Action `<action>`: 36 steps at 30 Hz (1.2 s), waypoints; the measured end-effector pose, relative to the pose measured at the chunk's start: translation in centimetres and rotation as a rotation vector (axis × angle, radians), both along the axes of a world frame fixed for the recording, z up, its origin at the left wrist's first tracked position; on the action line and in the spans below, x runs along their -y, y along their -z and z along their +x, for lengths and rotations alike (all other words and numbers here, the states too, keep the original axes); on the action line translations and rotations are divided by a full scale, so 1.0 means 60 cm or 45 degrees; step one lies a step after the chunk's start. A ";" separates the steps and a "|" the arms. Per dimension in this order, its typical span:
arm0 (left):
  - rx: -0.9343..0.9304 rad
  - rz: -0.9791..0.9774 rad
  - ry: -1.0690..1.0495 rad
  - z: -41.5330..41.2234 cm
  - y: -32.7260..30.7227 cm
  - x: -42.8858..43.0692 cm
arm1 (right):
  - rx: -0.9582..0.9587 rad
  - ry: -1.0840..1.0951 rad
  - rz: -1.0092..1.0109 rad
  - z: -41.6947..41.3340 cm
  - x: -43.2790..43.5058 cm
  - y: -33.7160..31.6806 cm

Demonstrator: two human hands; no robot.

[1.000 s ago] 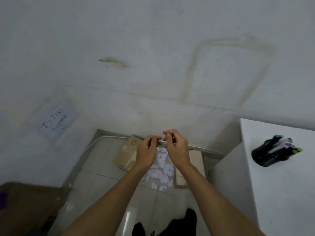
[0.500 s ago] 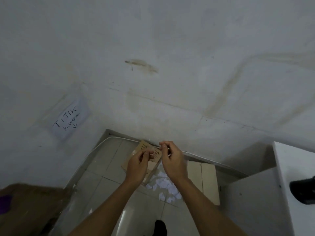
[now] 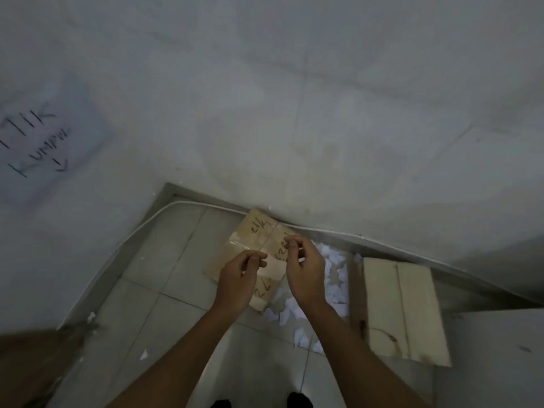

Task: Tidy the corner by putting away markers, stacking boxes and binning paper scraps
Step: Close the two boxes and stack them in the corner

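At the bottom edge the dark tips of the person's shoes (image 3: 298, 401) show on the tiled floor (image 3: 164, 260), and both bare forearms reach forward from there. The left hand (image 3: 240, 278) and the right hand (image 3: 306, 269) are raised close together, just apart, each with its fingers curled and its thumb meeting its forefinger. A pale strip (image 3: 273, 267) shows between them; I cannot tell whether the hands pinch it or whether it belongs to the cardboard underneath.

A blurred brown shape (image 3: 29, 366) fills the lower left corner, and a white block (image 3: 500, 348) stands at lower right. A few stray white bits lie on the tiles to the left.

Below and beyond the hands, a heap of white paper scraps (image 3: 332, 278) lies on the floor between two boxes. The flat cardboard box (image 3: 253, 240) with handwriting on it sits to the left of the heap, its far corner against the wall. The second cardboard box (image 3: 400, 307) lies to the right of the heap, beside the white block.

A white cable (image 3: 141, 228) runs along the foot of the wall (image 3: 294, 98). Higher up on the left, a paper sign (image 3: 44, 142) with handwritten letters and a downward arrow is stuck to the wall.
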State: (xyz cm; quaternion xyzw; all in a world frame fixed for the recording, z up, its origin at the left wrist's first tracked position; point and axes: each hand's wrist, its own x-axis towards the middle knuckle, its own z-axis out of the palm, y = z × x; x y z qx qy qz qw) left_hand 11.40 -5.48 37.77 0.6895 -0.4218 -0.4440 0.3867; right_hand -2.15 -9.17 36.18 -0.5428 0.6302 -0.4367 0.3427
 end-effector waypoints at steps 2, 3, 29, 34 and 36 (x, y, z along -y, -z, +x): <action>0.012 -0.002 0.000 0.014 0.074 0.017 | -0.007 -0.002 -0.008 0.007 0.007 0.076; 0.027 -0.012 0.005 0.019 0.110 0.025 | -0.023 -0.008 -0.016 0.009 0.008 0.117; 1.099 0.244 -0.033 0.131 0.571 0.165 | 0.150 0.177 0.191 0.050 0.055 0.578; 1.035 0.199 -0.082 0.134 0.566 0.160 | 0.215 0.116 0.224 0.051 0.050 0.572; 1.010 0.187 -0.096 0.139 0.560 0.153 | 0.224 0.121 0.204 0.053 0.046 0.565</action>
